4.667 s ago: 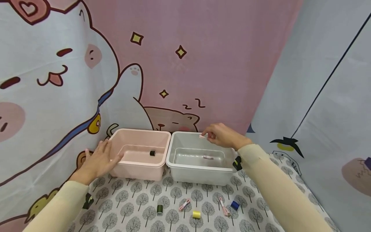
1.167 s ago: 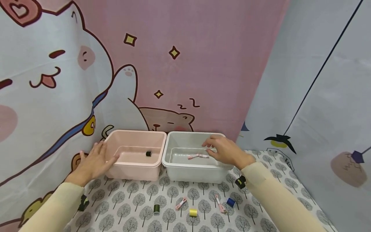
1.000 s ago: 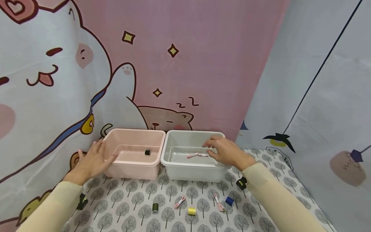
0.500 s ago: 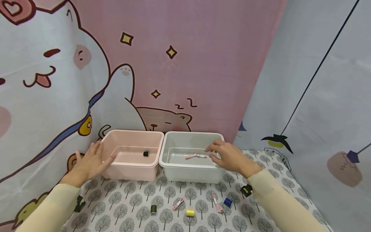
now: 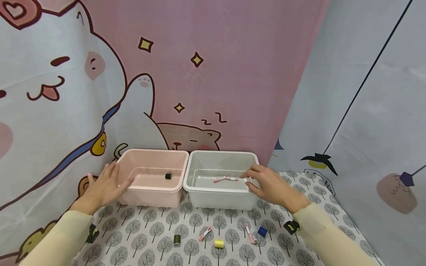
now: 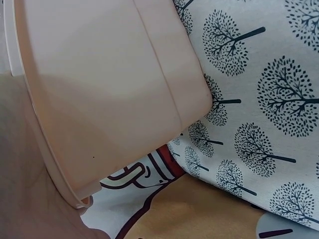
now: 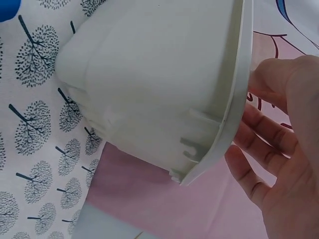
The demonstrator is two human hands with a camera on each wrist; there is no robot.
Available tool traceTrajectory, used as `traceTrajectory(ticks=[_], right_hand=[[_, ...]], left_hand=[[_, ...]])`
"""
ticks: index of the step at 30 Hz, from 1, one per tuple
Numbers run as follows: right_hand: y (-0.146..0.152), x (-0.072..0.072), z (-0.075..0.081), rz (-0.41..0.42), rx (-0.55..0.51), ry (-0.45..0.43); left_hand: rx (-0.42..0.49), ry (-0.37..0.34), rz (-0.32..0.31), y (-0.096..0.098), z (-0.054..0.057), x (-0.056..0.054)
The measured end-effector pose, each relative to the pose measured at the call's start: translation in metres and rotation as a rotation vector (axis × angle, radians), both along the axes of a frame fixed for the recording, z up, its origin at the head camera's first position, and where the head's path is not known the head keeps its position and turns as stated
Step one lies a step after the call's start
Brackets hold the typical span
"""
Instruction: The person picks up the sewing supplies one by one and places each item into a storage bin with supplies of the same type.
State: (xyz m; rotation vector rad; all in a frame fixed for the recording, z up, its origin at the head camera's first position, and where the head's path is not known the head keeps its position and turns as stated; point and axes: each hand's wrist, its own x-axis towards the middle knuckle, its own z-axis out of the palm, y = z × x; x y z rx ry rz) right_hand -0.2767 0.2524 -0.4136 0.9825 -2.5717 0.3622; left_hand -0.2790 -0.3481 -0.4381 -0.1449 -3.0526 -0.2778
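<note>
Left hand (image 5: pixel 101 187), right hand (image 5: pixel 274 187) loosely spread, empty, apparently touching two bins (image 5: pixel 149 197) (image 5: pixel 219 200); four spools (image 5: pixel 177 240) (image 5: pixel 219 244) (image 5: pixel 262 231) (image 5: pixel 168 176); four pink bundles (image 5: pixel 205 233) (image 5: pixel 250 236) (image 5: pixel 219 180) (image 5: pixel 232 178).

Free room from above into the pink bin (image 5: pixel 146 179) and grey bin (image 5: pixel 203 181), front walls (image 5: pixel 219 200) as barriers lower down.

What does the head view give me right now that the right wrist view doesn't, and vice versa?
Only the head view: the left hand at the rim of the pink bin, a black spool inside that bin, pink cords inside the white bin and on the cloth, plus the green spool and yellow spool.

Only the right wrist view: a hook-shaped moulding under the white bin's rim.

Both: the right hand, white bin, cloth, pink backdrop, and apparently the blue spool, cropped at the wrist view's corner.
</note>
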Motion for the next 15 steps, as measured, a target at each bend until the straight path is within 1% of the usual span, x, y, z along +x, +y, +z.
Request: traceTrajectory(ticks=[5, 9, 15], right_hand=[[0.004, 0.004, -0.002, 0.011, -0.003, 0.016], [0.010, 0.010, -0.004, 0.009, -0.012, 0.025], [0.019, 0.020, -0.008, -0.009, -0.044, 0.065]], left_hand=[[0.003, 0.004, 0.005, -0.002, 0.001, 0.002], [0.007, 0.011, 0.002, -0.002, 0.000, 0.003], [0.010, -0.008, -0.002, 0.001, 0.001, 0.000]])
